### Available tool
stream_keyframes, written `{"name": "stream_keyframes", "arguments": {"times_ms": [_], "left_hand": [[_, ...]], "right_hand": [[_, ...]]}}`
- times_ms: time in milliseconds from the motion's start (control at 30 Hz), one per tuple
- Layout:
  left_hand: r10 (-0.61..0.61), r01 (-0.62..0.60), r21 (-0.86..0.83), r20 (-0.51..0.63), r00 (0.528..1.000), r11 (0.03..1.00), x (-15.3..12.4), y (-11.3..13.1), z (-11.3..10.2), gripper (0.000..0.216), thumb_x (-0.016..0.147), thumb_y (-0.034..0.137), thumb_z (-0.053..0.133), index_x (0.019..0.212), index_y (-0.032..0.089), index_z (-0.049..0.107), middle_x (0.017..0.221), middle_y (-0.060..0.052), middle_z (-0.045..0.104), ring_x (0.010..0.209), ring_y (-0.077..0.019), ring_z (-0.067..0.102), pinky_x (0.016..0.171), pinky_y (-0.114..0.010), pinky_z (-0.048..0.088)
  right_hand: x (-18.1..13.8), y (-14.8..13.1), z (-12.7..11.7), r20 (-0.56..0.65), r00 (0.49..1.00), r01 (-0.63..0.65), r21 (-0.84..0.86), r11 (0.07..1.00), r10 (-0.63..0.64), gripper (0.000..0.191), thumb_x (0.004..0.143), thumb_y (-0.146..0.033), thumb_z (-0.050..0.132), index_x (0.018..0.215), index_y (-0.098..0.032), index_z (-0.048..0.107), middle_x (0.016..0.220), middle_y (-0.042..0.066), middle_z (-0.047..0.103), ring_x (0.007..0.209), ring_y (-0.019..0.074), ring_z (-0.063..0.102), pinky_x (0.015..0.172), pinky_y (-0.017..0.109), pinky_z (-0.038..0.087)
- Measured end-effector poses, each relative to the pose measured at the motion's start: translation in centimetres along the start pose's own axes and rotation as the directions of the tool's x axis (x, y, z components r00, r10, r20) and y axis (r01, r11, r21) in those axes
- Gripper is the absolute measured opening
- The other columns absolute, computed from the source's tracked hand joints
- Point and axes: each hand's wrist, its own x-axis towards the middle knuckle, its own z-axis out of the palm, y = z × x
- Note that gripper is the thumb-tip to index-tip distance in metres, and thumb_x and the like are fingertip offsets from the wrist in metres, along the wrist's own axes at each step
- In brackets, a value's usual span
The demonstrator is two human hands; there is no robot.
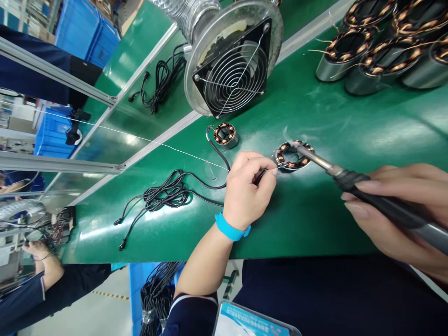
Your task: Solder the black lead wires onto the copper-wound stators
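Note:
My left hand, with a blue wristband, is closed in a pinch on a black cable and a thin solder wire, holding their ends at a small copper-wound stator on the green table. My right hand is wrapped round a soldering iron. The iron's tip rests on the stator, and a wisp of smoke rises there.
A second small stator lies behind my left hand. A fume extractor fan with a ribbed hose stands at the back. Several large stators sit at the far right. Another cable bundle lies beyond the rail. A co-worker's hand works at lower left.

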Motion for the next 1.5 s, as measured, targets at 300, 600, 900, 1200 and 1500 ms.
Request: {"name": "stream_keyframes", "arguments": {"times_ms": [300,600,900,1200,1500], "left_hand": [[0.103,-0.103,0.077,0.010,0.995,0.992,0.2,0.1,-0.3,0.011,0.088,0.004,0.064,0.085,0.015,0.065,0.087,-0.004,0.063,0.086,-0.0123,0.063,0.075,-0.023,0.053],[0.115,-0.115,0.070,0.001,0.993,0.991,0.1,0.0,-0.2,0.013,0.088,0.003,0.063,0.085,0.015,0.063,0.087,-0.004,0.062,0.087,-0.0123,0.062,0.076,-0.023,0.053],[-0.593,0.755,-0.276,0.482,0.644,0.595,0.4,0.2,-1.6,0.025,0.086,0.036,0.069,0.095,0.016,0.055,0.075,0.001,0.058,0.050,-0.0063,0.048,0.043,-0.019,0.036],[-0.744,0.844,-0.409,0.429,0.513,0.347,1.8,0.9,-1.6,0.024,0.071,0.027,0.081,0.066,0.014,0.061,0.055,0.006,0.047,0.052,-0.0038,0.037,0.051,-0.020,0.028],[-0.714,0.861,-0.420,0.505,0.485,0.287,1.9,1.2,-0.4,0.028,0.065,0.034,0.089,0.069,0.014,0.070,0.053,0.004,0.051,0.056,-0.0065,0.044,0.059,-0.023,0.039]], "right_hand": [[3.0,0.3,0.5,0.072,0.995,0.074,-0.166,0.983,-0.062,0.042,0.110,-0.048,0.042,0.137,-0.020,0.057,0.114,0.002,0.073,0.096,0.0156,0.072,0.076,0.027,0.054],[5.5,0.4,1.5,0.179,0.967,0.208,-0.139,0.968,-0.182,0.030,0.110,-0.034,0.041,0.131,-0.019,0.056,0.107,0.003,0.072,0.093,0.0156,0.068,0.080,0.027,0.053],[6.4,2.8,3.8,0.204,0.933,0.310,-0.032,0.950,-0.298,0.043,0.094,-0.019,0.046,0.137,-0.020,0.052,0.118,0.006,0.069,0.105,0.0229,0.066,0.087,0.036,0.052],[5.3,3.4,4.7,0.244,0.931,0.254,0.101,0.962,-0.271,0.046,0.095,-0.022,0.051,0.140,-0.025,0.048,0.112,0.005,0.070,0.099,0.0230,0.065,0.088,0.039,0.050],[5.9,3.2,3.4,0.196,0.914,0.341,0.104,0.934,-0.356,0.033,0.099,-0.022,0.050,0.133,-0.022,0.050,0.105,0.006,0.067,0.091,0.0207,0.062,0.080,0.035,0.050]]}}
